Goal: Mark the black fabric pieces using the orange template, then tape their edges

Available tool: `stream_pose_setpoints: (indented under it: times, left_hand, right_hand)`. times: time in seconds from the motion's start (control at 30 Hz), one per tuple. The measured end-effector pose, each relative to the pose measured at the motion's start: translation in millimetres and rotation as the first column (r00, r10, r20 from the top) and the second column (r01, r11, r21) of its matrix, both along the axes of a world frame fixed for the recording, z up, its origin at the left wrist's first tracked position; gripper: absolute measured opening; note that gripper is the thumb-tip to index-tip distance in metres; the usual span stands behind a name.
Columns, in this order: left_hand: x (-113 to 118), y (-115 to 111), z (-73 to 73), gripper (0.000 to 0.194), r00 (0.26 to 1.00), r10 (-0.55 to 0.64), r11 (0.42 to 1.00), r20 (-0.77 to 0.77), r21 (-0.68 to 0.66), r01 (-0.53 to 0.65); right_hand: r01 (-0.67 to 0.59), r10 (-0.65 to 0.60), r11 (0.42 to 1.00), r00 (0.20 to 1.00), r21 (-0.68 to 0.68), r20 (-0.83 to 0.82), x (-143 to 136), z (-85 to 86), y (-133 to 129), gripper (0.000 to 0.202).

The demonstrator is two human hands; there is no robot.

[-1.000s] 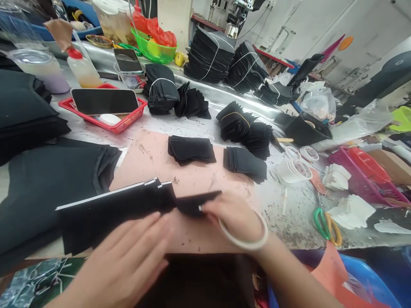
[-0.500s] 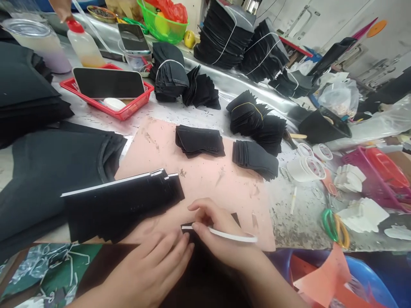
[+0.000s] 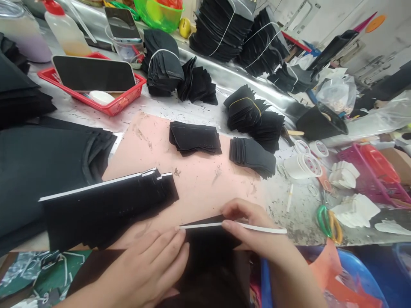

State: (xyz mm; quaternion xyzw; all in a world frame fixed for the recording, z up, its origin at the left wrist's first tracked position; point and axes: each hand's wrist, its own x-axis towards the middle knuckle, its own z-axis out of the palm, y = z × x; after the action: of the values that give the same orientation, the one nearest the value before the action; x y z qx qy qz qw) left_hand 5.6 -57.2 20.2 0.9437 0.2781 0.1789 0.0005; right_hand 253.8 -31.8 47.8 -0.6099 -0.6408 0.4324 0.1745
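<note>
A thin white strip (image 3: 205, 225) lies along the upper edge of a black fabric piece (image 3: 212, 244) at the table's front edge. My right hand (image 3: 247, 224) pinches the strip between thumb and fingers, and its loose end sticks out to the right past the thumb. My left hand (image 3: 160, 256) lies flat with fingers extended, its fingertips pressing on the strip's left end and the fabric. To the left, a stack of black pieces (image 3: 109, 209) has a white strip along its top edge.
Small black stacks (image 3: 195, 137) rest on the pink board (image 3: 144, 137). Large dark pieces (image 3: 41, 158) lie left, near a red basket (image 3: 112, 107) with a phone. White tape rolls (image 3: 303, 166) and scissors (image 3: 329, 222) are right. A blue tub (image 3: 359, 273) stands below.
My right hand has moved right along the black piece, and more of the strip now lies on its edge. My left hand stays near the strip's left end. The view has shifted slightly.
</note>
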Motion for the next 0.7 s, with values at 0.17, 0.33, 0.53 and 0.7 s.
stream_pose_setpoints:
  times: [0.17,0.33,0.53,0.7]
  left_hand:
    - [14.8,8.9,-0.5,0.046,0.997,0.071,0.997,0.01,-0.018,-0.071]
    - [46.8,22.8,-0.6,0.037,0.986,0.017,1.0,-0.164,-0.014,-0.02]
    - [71.1,28.0,-7.1,0.044,0.964,-0.047,0.999,-0.262,0.004,0.05]
    - [74.5,33.1,-7.5,0.053,0.943,-0.069,0.997,-0.326,-0.047,0.057]
  right_hand:
    - [-0.032,-0.009,0.975,0.983,0.221,0.181,1.5,-8.9,-1.7,0.012]
    - [-0.082,0.018,0.962,0.972,0.261,0.236,-8.3,-11.8,-3.2,0.015]
    - [-0.035,0.008,0.975,0.992,0.218,0.124,15.5,-5.0,-1.9,0.013]
    - [0.066,-0.125,0.949,0.976,0.307,0.178,36.2,-9.8,-0.9,0.008]
